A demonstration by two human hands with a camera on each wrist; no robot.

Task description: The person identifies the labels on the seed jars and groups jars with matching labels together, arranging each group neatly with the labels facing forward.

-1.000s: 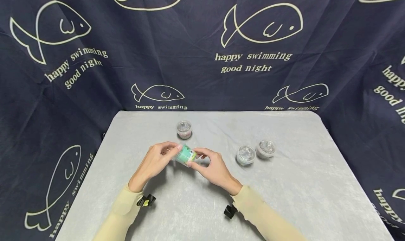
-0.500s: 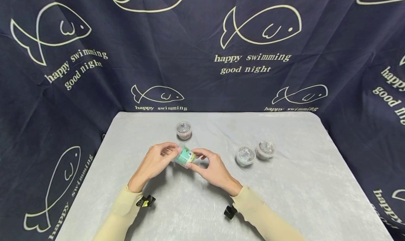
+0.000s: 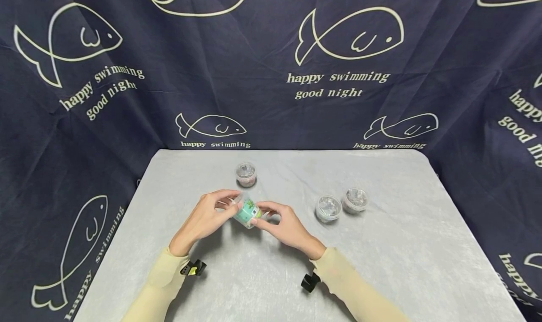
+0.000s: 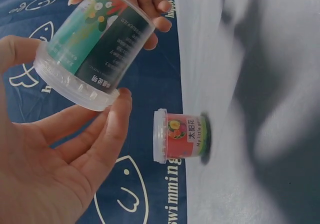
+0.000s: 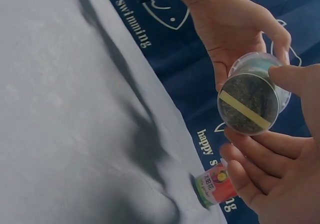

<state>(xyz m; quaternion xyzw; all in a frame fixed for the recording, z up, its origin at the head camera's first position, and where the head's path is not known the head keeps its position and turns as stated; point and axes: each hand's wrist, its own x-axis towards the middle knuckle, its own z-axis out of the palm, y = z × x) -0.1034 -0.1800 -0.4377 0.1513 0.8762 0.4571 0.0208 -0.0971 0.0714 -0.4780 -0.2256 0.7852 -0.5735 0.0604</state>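
A green-labelled cup is held tilted above the grey table, with both hands brought together on it. Its clear lid is gripped between the thumb and fingers of the left hand, while the opposite end is pinched by the right hand. That end, its dark base crossed by a yellow strip, is faced toward the right wrist camera. Beyond the green-labelled cup, a red-labelled cup is stood upright on the table, and to its right in the head view two more lidded cups are set close beside each other. The step in hand can be judged to be two-handed handling of the cup, with the lid not yet off; whether it is being turned or loosened cannot be told. For the next move, a steady grip on the body would be called for, with light pressure, since the thin plastic could probably be dented.
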